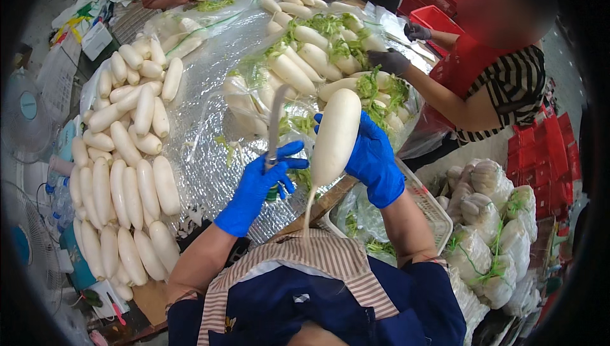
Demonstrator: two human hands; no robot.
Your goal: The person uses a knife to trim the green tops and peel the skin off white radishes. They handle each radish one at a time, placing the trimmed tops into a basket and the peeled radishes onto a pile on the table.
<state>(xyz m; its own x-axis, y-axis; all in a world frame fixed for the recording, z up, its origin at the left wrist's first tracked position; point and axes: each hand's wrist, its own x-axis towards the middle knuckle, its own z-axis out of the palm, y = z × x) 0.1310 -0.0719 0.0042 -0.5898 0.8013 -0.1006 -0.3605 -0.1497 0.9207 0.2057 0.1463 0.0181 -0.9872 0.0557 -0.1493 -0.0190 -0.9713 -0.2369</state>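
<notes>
In my right hand [375,162], gloved in blue, I grip a large white daikon radish [336,132]. Its thin root tail hangs down toward my striped apron [286,250]. My left hand [257,186], in a matching blue glove, holds a knife [276,122] by its handle, blade pointing up and away from me. The blade stands apart from the radish, to its left. Beyond my hands lies a heap of daikons with green leaf stubs [314,60], partly in clear plastic. At left, trimmed daikons [126,193] are stacked in rows and a loose pile.
Silver foil sheeting [202,107] covers the table. A white plastic basket [441,224] holding a bag and leaf scraps stands by my right arm. Bagged radishes [491,241] are piled at right. A co-worker in a red apron [457,79] reaches into the heap. Fans [28,112] stand at left.
</notes>
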